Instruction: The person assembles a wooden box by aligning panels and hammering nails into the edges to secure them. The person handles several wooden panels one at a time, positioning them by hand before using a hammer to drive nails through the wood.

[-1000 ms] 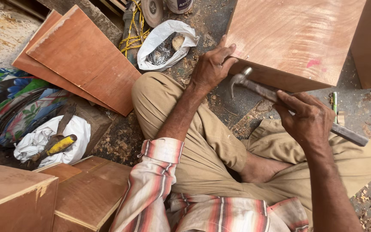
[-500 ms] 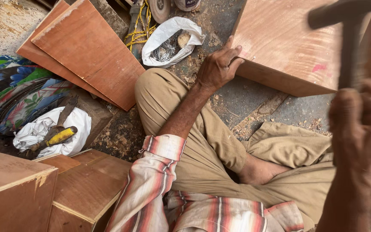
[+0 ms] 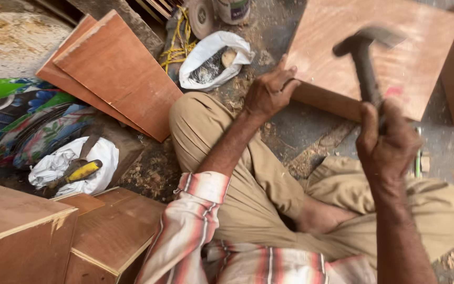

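Right hand (image 3: 390,139), fingers wrapped tight, grips dark steel claw hammer (image 3: 366,58), raised over reddish-brown plywood box (image 3: 342,63) at far right. Left hand (image 3: 269,92), fingers curled, pinches box's near edge.

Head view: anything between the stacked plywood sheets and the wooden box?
Yes: between plywood sheets and wooden box lies a white plastic bag on sawdust-strewn floor.
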